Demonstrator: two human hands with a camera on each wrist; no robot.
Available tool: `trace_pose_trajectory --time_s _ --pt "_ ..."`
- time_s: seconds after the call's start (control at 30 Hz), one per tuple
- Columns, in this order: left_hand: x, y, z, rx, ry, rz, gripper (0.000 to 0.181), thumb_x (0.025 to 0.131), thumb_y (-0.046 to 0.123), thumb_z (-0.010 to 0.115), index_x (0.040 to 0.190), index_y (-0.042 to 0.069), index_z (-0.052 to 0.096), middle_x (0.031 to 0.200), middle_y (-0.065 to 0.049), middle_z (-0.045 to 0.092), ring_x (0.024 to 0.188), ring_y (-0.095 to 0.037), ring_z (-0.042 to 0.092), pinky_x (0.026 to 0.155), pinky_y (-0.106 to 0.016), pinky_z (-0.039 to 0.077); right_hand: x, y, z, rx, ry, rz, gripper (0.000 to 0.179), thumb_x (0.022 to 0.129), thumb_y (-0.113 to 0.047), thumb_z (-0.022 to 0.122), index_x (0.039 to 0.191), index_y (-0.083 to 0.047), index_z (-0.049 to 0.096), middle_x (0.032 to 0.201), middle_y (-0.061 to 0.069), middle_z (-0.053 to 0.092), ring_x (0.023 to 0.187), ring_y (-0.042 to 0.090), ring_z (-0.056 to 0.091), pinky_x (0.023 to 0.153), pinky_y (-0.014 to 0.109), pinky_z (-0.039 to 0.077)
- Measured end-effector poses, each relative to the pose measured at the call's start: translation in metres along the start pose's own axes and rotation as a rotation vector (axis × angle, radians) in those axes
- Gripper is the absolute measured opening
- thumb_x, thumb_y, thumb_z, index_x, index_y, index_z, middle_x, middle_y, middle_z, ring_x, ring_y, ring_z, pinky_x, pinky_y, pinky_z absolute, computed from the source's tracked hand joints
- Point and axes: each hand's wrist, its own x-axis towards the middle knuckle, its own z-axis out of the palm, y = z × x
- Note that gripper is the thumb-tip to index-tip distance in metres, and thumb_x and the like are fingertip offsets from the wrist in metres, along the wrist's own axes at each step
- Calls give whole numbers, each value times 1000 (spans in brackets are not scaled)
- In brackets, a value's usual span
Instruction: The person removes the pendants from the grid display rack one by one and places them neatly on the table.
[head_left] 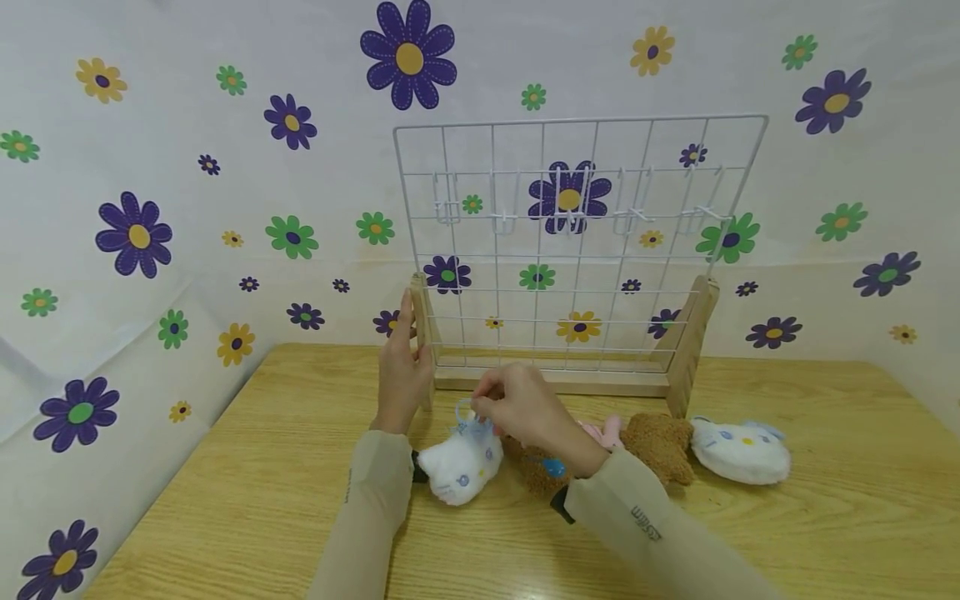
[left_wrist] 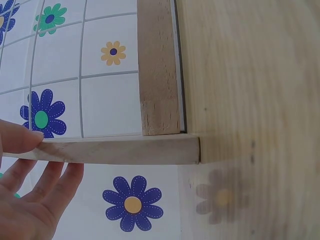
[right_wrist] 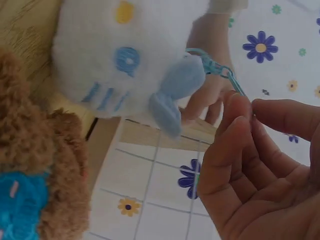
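Observation:
My right hand (head_left: 525, 404) pinches a light-blue keychain clasp (right_wrist: 232, 82) between thumb and fingertips. From that clasp hangs a white plush cat keychain (head_left: 459, 471) with a blue bow (right_wrist: 175, 95), its head tilted; I cannot tell whether it touches the table. My left hand (head_left: 402, 375) holds the left wooden post (left_wrist: 115, 151) of a white wire grid rack (head_left: 555, 371). In the left wrist view the thumb lies on one side of this post and the fingers on the other. Several white hooks (head_left: 567, 218) hang across the upper grid.
On the table (head_left: 300, 467), brown plush toys (head_left: 660, 446), a pink plush piece (head_left: 603, 432) and another white plush cat (head_left: 741, 452) lie in a row before the rack's right half. My right forearm partly hides the row. A flower-printed cloth (head_left: 322, 50) hangs behind.

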Motion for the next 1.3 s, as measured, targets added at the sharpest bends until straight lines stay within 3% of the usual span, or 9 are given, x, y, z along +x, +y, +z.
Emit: trace_pose_trajectory --time_s 0.2,0.37,0.47,0.6,0.7,0.9,1.07,1.17,1.3 --pt "0 1 -1 9 -9 -12 84 90 -21 56 162 12 27 144 -27 50 115 -43 62 86 -52 60 8 13 2 -98 -27 -47 8 93 0 67 89 1 74 86 7 71 70 12 61 59 21 55" --pt "0 1 0 16 -14 -13 85 91 -21 56 162 13 26 144 -27 50 116 -43 62 87 -51 60 10 24 6 -163 -160 -96 10 94 0 64 96 1 74 97 9 72 94 21 65 81 31 58" --pt "0 0 0 13 -8 -4 84 91 -21 56 162 12 26 144 -27 50 115 -44 62 86 -51 60 10 26 8 -214 -204 -150 10 94 2 61 92 -1 71 97 8 71 96 22 65 85 33 58" --pt "-1 0 0 13 -2 -5 84 90 -21 57 162 11 27 145 -26 49 114 -44 62 85 -50 61 8 28 9 -274 -220 -175 11 93 3 61 85 -3 65 82 3 63 72 13 57 64 23 52" --pt "-1 0 0 16 1 0 83 90 -21 57 162 10 27 146 -26 48 115 -44 62 85 -50 62 5 26 7 -265 -224 -112 12 94 2 59 84 -3 63 73 1 55 56 8 44 48 19 39" --pt "0 2 1 6 6 13 83 90 -22 56 161 9 26 148 -27 47 116 -45 61 84 -49 62 -1 22 -5 -220 -190 43 15 95 -3 56 82 -4 63 63 1 55 45 7 43 41 17 34" --pt "1 2 1 7 5 16 82 90 -21 56 161 8 27 147 -27 48 115 -44 62 83 -48 62 3 25 -9 -176 -187 0 18 96 -3 55 79 -4 62 62 4 58 42 9 49 39 16 40" --pt "0 3 0 18 5 8 82 91 -20 56 161 9 27 146 -26 49 114 -43 63 82 -48 63 10 29 -4 -169 -247 -110 17 94 -1 59 77 -4 62 80 13 67 56 13 56 47 17 42" --pt "0 3 -1 12 -3 0 81 92 -19 56 162 9 26 146 -26 49 114 -42 63 83 -48 63 21 30 5 -172 -341 -234 20 91 1 60 73 -7 61 131 26 62 113 33 64 76 29 53"
